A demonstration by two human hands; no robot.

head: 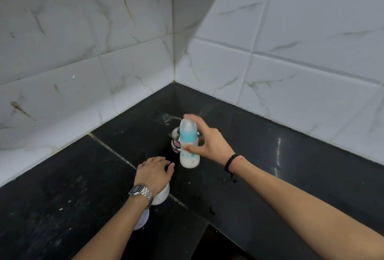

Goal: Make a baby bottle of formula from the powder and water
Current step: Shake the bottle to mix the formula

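Near the middle of the frame the right hand point(209, 143) grasps the baby bottle point(188, 143), thumb across its lower body and a forefinger reaching over the clear cap, holding it in the air above the black counter point(270, 166). The bottle looks closed, with teal collar and cap on, and white liquid fills its lower part, so the mixing step seems to be in hand: powder and water are apparently already inside. Just behind it stands a small steel vessel point(175, 145), partly hidden. Lower and to the left, the left hand point(154, 171) lies on top of a white container point(161, 196), fingers curved over it; whether it grips or merely rests there cannot be told. The next move probably calls for a firm hold and a check for lumps.
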